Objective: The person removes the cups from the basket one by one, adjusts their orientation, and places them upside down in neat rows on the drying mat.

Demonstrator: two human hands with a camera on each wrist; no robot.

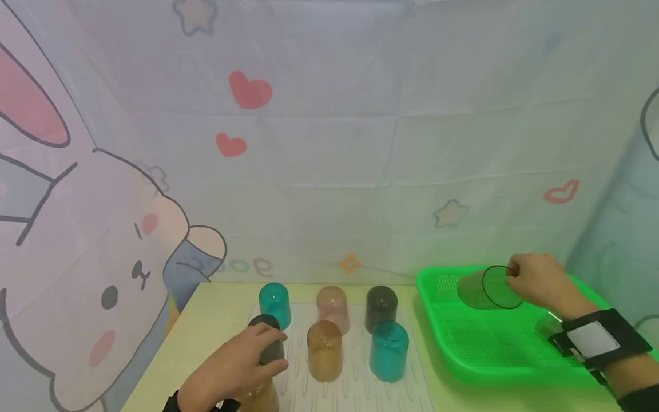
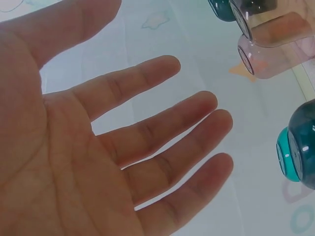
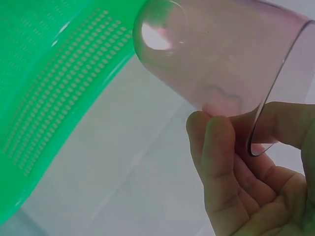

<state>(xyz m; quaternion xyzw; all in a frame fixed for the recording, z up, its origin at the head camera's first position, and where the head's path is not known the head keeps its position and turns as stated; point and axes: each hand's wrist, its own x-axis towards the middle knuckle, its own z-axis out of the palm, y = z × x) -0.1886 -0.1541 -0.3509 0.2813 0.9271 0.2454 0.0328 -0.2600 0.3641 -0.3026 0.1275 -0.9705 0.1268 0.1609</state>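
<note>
In the head view my right hand (image 1: 543,283) pinches the rim of a clear pinkish tumbler (image 1: 471,290), which lies tilted on its side over the green basket (image 1: 437,337). The right wrist view shows thumb and fingers on either side of that rim, the tumbler's rounded base pointing away. My left hand (image 1: 239,360) hovers with spread fingers by a dark tumbler (image 1: 266,323) and an amber tumbler (image 1: 262,399), partly hiding both. Its palm and straight fingers (image 2: 152,132) show holding nothing in the left wrist view.
Upside-down tumblers stand on a white ridged mat (image 1: 355,395): teal (image 1: 274,303), pink (image 1: 333,309), dark grey (image 1: 381,308), amber (image 1: 325,352) and another teal tumbler (image 1: 389,350). Another clear tumbler (image 1: 548,324) lies in the basket beside my right wrist. A printed curtain (image 1: 329,143) hangs behind the table.
</note>
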